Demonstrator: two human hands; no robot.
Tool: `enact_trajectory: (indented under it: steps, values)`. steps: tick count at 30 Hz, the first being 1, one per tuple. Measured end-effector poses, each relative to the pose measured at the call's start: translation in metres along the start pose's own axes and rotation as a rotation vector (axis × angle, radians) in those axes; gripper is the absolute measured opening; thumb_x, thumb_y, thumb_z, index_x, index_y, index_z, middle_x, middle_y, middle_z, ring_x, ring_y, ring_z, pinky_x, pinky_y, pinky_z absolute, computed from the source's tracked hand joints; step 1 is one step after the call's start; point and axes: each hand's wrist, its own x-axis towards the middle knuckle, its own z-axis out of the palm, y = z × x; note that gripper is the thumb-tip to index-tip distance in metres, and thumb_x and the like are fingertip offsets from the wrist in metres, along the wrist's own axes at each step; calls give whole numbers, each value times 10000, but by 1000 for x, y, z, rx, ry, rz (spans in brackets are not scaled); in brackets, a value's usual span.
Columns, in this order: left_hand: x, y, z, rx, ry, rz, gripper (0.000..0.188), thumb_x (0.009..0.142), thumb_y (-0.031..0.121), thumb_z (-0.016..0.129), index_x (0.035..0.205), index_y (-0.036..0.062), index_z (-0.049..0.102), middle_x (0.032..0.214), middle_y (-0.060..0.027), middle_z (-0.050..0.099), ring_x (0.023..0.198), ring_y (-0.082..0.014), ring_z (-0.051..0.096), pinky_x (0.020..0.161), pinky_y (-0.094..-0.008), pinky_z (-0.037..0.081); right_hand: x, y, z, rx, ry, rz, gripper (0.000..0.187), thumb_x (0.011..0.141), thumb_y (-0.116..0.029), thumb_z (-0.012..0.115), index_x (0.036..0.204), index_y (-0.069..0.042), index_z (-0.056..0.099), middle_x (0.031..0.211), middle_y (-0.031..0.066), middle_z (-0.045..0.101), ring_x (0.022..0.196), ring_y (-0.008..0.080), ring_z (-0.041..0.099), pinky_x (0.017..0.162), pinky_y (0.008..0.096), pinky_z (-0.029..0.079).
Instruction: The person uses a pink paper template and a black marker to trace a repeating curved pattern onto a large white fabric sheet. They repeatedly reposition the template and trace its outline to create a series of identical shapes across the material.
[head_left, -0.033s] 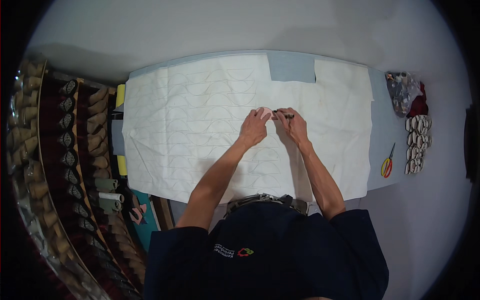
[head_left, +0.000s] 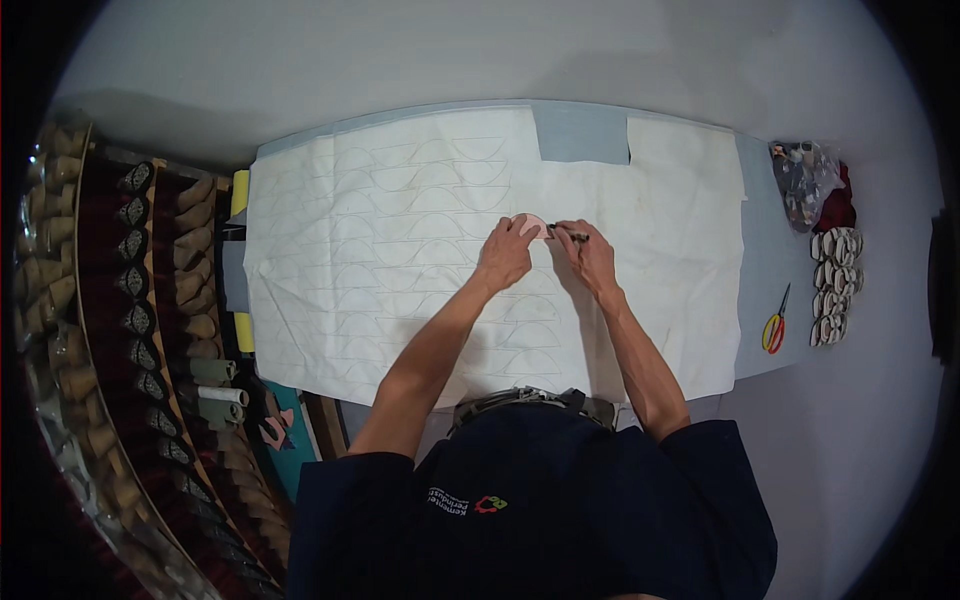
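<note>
A large white sheet (head_left: 665, 280) covers most of the table, with rows of half-round outlines drawn on its left half. My left hand (head_left: 505, 255) holds a small pink half-round template (head_left: 534, 224) down on the sheet, thumb and fingers bearing on it. Close by on the right, my right hand (head_left: 592, 258) grips a dark pen (head_left: 574, 236), its tip at the template's right edge. The undersides of both hands are hidden.
Scissors (head_left: 774, 332) with red and yellow handles lie at the table's right end. A grey-blue piece (head_left: 584, 136) sits at the far edge. Beyond the right end are a plastic bag (head_left: 806, 185) and stacked pale pieces (head_left: 832, 285). Shelves of shoe forms (head_left: 195, 260) stand left.
My left hand has shifted very slightly left, baring a little more of the template. The pen in my right hand has tilted a little; its tip stays by the template's right edge.
</note>
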Motion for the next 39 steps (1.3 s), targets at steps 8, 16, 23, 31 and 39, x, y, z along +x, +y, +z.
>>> enact_trajectory:
  steps: [8,16,23,31,39]
  values:
    - [73,-50,-22,-203,-485,112,437,900,118,547,1266,152,783,1043,-195,713,879,-338,658,810,-439,558,-22,-15,5,376,-88,343,354,1072,-370,654,1215,-64,760,837,66,727,696,132,600,652,315,477]
    - [97,-43,-34,-260,-755,-160,351,1002,263,571,928,10,802,872,-177,756,804,-309,711,743,-452,538,-6,-18,55,587,-209,256,356,1070,-363,636,1224,-63,748,1066,103,778,895,204,672,819,348,529]
    - [99,-59,-13,-254,-732,-94,318,984,197,553,897,9,794,815,-163,728,752,-300,675,713,-450,518,4,-28,38,217,-269,244,341,1067,-434,594,1187,-160,757,952,114,778,859,325,729,746,440,554]
    - [92,-32,-47,-194,-693,-41,308,932,131,621,1166,163,819,945,-204,764,869,-347,737,775,-445,580,2,9,5,-3,-130,226,321,1048,-430,605,1118,-174,786,903,108,780,836,341,741,714,466,563]
    - [18,-25,-21,-330,-39,4,410,892,55,616,1285,37,733,1168,-190,688,1057,-360,666,906,-421,550,-3,28,-13,103,-64,354,382,1046,-367,550,1193,-68,736,1007,173,759,923,408,714,793,498,552]
